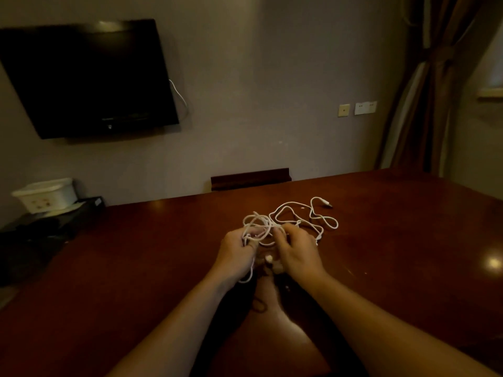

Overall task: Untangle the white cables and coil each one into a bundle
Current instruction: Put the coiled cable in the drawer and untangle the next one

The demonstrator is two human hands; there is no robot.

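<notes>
We note both hands working at the centre of the dark wooden surface (381, 240), wrists close together. The white cables (299, 216) lie as one tangle, its dense knot caught between the two hands, its slack loops trailing off toward 2 o'clock, where a plug end (328, 204) rests free on the wood.

Left hand (236, 251): fingers curled, several strands looped over and through them. We judge it serves as the anchor, keeping the knot lifted so the strands can be told apart. One strand hangs from it toward 6 o'clock, down past the wrist.

Right hand (295, 251): fingers bent and drawn in on the strands at the knot's right edge; it looks like a pinch on the cable, though the fingertips themselves are hidden behind the knuckles. We take this to be the picking hand, teasing one line out of the mass.

A small pale connector (269, 258) shows between the hands, just below the knot; which cable it belongs to we cannot tell.

Our judgement: untangling is at an early stage, and no bundle is coiled yet. The free plug at 2 o'clock is probably left outside the knot so it can be traced back and pulled through.

At 10 o'clock, a wall-mounted television (89, 77); at 9 o'clock, a white box (46, 194) on a side stand.
</notes>
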